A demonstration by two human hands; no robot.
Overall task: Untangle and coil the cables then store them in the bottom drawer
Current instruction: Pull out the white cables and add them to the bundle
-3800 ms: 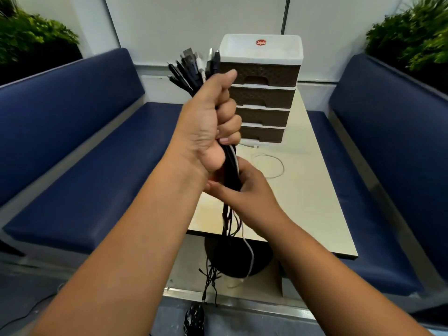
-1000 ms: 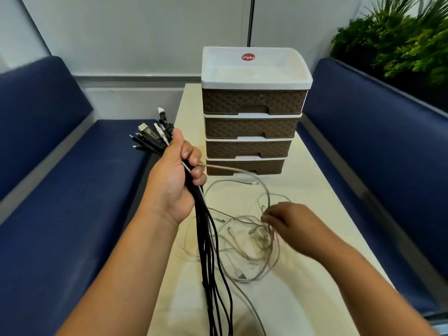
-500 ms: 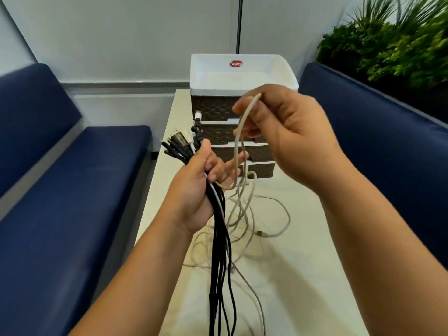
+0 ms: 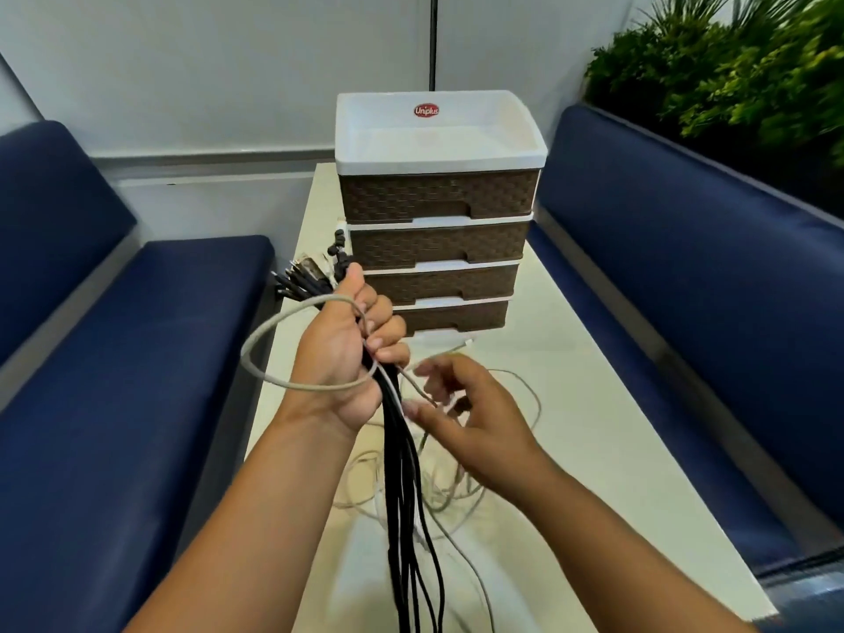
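My left hand (image 4: 345, 358) grips a bundle of black cables (image 4: 404, 486) upright over the table, plug ends sticking out above the fist. A grey-white cable (image 4: 255, 372) makes one loop round the back of that hand. My right hand (image 4: 466, 415) is just right of the bundle and pinches the same grey-white cable below the fist. The rest of that cable lies in loose tangles (image 4: 447, 491) on the table. Behind stands a brown drawer unit (image 4: 438, 198) with a white top; its bottom drawer (image 4: 456, 315) is closed.
The cream table (image 4: 593, 450) runs between two blue benches, one on the left (image 4: 137, 381) and one on the right (image 4: 685, 312). Green plants (image 4: 730, 75) stand behind the right bench. A white plug end (image 4: 445, 344) lies in front of the bottom drawer.
My right hand, raised high with the grey-white cable half a second ago, has come down beside the bundle. The cable now forms a loop round my left hand.
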